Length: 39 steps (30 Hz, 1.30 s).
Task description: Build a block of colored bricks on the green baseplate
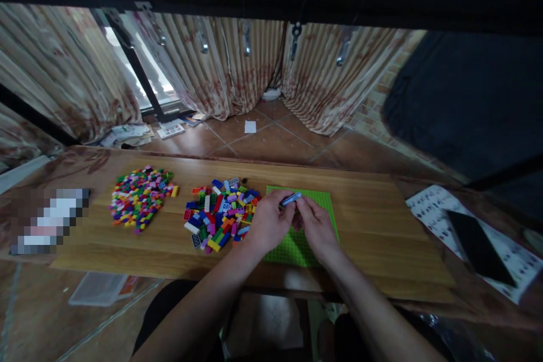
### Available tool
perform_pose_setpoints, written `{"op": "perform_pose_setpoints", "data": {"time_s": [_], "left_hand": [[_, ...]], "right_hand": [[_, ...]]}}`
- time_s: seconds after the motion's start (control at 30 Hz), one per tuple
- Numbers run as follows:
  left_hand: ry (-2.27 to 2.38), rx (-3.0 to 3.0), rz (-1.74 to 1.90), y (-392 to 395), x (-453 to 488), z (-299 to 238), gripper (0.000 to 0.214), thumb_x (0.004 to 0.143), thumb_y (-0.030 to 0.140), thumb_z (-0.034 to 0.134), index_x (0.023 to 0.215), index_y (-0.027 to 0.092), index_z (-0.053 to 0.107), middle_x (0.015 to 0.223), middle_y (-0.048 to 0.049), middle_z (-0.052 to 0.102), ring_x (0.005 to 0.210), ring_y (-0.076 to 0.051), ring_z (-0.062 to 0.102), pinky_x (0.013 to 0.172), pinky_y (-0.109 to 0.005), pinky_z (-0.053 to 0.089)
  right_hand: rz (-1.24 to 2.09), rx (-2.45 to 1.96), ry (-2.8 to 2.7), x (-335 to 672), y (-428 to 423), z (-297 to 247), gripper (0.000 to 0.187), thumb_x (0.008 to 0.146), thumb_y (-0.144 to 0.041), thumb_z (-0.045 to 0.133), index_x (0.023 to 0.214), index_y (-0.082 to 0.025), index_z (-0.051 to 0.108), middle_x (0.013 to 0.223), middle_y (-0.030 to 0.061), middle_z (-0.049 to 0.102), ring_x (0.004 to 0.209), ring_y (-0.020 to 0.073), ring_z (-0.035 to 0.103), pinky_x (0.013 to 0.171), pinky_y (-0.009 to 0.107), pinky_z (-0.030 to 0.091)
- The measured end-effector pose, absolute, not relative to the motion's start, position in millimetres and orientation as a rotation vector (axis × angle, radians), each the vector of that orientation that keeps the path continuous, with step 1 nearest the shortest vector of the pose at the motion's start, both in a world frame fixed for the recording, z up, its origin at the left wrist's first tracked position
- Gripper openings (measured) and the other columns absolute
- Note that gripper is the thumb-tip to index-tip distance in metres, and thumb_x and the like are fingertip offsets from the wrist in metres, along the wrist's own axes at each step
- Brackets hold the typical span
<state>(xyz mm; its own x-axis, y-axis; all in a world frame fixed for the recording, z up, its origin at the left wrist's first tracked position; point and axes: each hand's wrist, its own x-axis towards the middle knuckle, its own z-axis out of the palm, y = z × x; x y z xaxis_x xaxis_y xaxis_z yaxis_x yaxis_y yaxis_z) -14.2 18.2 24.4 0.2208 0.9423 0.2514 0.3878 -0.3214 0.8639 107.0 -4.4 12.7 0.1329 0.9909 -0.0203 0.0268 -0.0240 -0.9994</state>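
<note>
Both hands meet above a green studded baseplate [292,251] on the wooden board. Between their fingertips is a small light-blue toy brick [291,199] with a dark part beside it. My left hand [274,219] is closed, pinching the brick from the left. My right hand [316,223] is closed too, its fingers on the brick's right end. Parts of the fingers hide one another. Just left of my left hand lies a pile of larger mixed bricks [220,212] in many colours.
A heap of smaller bricks [138,198] lies farther left on the wooden board [382,226]. At the right, a dark flat device [479,246] rests on a printed sheet [432,203]. A black bar [271,0] with hanging metal hooks crosses above. A clear plastic container [97,288] is below left.
</note>
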Motion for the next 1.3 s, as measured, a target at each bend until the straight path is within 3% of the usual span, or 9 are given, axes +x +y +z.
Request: {"op": "perform_pose_setpoints", "data": {"time_s": [0.33, 0.57, 0.77, 0.9, 1.07, 1.17, 1.3], "left_hand": [[1.206, 1.784, 1.118, 13, -7, 19, 0.025, 0.089, 0.020, 0.052, 0.104, 0.022, 0.072, 0.103, -0.0042, 0.074, 0.094, -0.018, 0.068, 0.088, -0.029, 0.052], [1.132, 1.449, 1.153, 21, -7, 15, 0.020, 0.086, 0.025, 0.057, 0.096, 0.018, 0.072, 0.080, -0.0017, 0.071, 0.076, -0.015, 0.065, 0.075, -0.026, 0.052], [0.927, 0.824, 1.194, 26, -8, 20, 0.012, 0.073, 0.025, 0.069, 0.079, 0.015, 0.067, 0.079, 0.0004, 0.066, 0.072, -0.010, 0.061, 0.072, -0.025, 0.052], [0.882, 0.624, 1.165, 25, -10, 23, 0.018, 0.063, 0.022, 0.078, 0.075, 0.013, 0.068, 0.075, 0.0015, 0.064, 0.068, -0.008, 0.060, 0.071, -0.024, 0.051], [0.858, 0.474, 1.080, 23, -9, 23, 0.024, 0.056, 0.019, 0.083, 0.075, 0.011, 0.070, 0.072, -0.0001, 0.066, 0.065, -0.008, 0.059, 0.067, -0.021, 0.049], [0.877, 0.414, 1.010, 21, -9, 25, 0.029, 0.054, 0.020, 0.086, 0.077, 0.012, 0.070, 0.070, -0.0003, 0.067, 0.062, -0.008, 0.058, 0.060, -0.019, 0.046], [0.884, 0.429, 0.921, 19, -14, 27, 0.028, 0.055, 0.023, 0.086, 0.076, 0.012, 0.070, 0.068, -0.0005, 0.066, 0.062, -0.008, 0.059, 0.062, -0.020, 0.046]], "right_hand": [[0.762, -1.454, -1.377, 108, -9, 13, 0.040, 0.095, -0.046, 0.038, 0.095, -0.019, 0.066, 0.082, 0.0047, 0.068, 0.072, 0.0179, 0.058, 0.068, 0.030, 0.043], [1.139, -1.227, -0.919, 105, -2, 10, 0.029, 0.085, -0.044, 0.051, 0.089, -0.019, 0.066, 0.063, -0.0019, 0.058, 0.054, 0.0136, 0.048, 0.051, 0.026, 0.040], [1.378, -1.011, -0.552, 108, -4, 22, 0.020, 0.074, -0.028, 0.059, 0.090, -0.019, 0.067, 0.073, -0.0004, 0.065, 0.060, 0.0115, 0.054, 0.055, 0.023, 0.044], [1.396, -1.018, -0.575, 110, -7, 24, 0.023, 0.077, -0.040, 0.064, 0.084, -0.019, 0.066, 0.073, 0.0001, 0.065, 0.061, 0.0112, 0.055, 0.057, 0.024, 0.046], [1.100, -1.323, -0.921, 108, -6, 18, 0.039, 0.066, -0.041, 0.078, 0.096, -0.020, 0.067, 0.065, -0.0045, 0.062, 0.055, 0.0111, 0.052, 0.052, 0.023, 0.042], [0.903, -1.402, -1.206, 108, -7, 16, 0.044, 0.068, -0.036, 0.077, 0.107, -0.020, 0.066, 0.084, 0.0002, 0.071, 0.072, 0.0162, 0.064, 0.067, 0.029, 0.051], [0.711, -1.436, -1.427, 110, -8, 15, 0.031, 0.079, -0.032, 0.067, 0.108, -0.021, 0.067, 0.100, 0.0046, 0.073, 0.087, 0.0196, 0.068, 0.081, 0.034, 0.053]]}}
